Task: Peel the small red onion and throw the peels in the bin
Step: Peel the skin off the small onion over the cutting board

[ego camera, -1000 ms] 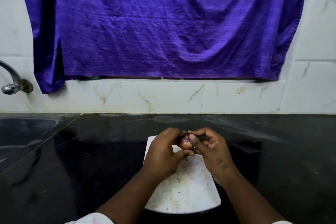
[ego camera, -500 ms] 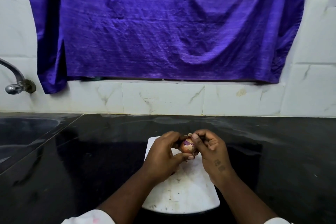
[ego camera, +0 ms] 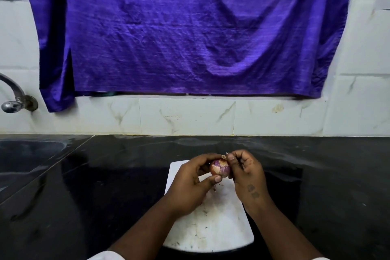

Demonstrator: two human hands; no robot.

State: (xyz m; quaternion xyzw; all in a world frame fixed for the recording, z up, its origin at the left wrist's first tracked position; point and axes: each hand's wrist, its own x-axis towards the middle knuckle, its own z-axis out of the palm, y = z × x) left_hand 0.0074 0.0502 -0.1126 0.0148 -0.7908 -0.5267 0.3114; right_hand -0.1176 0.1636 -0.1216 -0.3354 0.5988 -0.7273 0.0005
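Onion: small red onion (ego camera: 220, 170) is held between both grips, centre of view, over the far end of the board. Purple flesh shows, w/ tan dry skin patches on its left side and top.
Left grip: left grip (ego camera: 190, 186) is curled round the onion from the left. Thumb (ego camera: 216, 179) is under its near side and the fingers wrap the far side. Firm hold, not open.
Right grip: right grip (ego camera: 247, 173) is just right of the onion and touching it, fingers curled in tight. Its thumb tip and a fingertip pinch a dry peel bit (ego camera: 224, 156) at the onion's top. Can't tell if that bit is torn free or attached.
Board: white board (ego camera: 211, 234) lies flat on the surface, near-centre, w/ its rounded edge nearest. It is scuffed and has dark specks. A few small skin scraps (ego camera: 213, 189) lie on it below the left thumb.
Surface: glossy black surface (ego camera: 105, 186) runs the full width.
Sink: sink (ego camera: 27, 154) is set in at far left, w/ a metal tap (ego camera: 12, 99) on the wall above it.
Wall: white marbled tiles (ego camera: 185, 116) are at the far side. A purple cloth (ego camera: 190, 27) hangs over most of the upper part.
Sleeves: a white sleeve edge (ego camera: 105, 256) is at the near left arm.
Mark: a dark mark (ego camera: 253, 191) is on the back of the right grip, nr the wrist.
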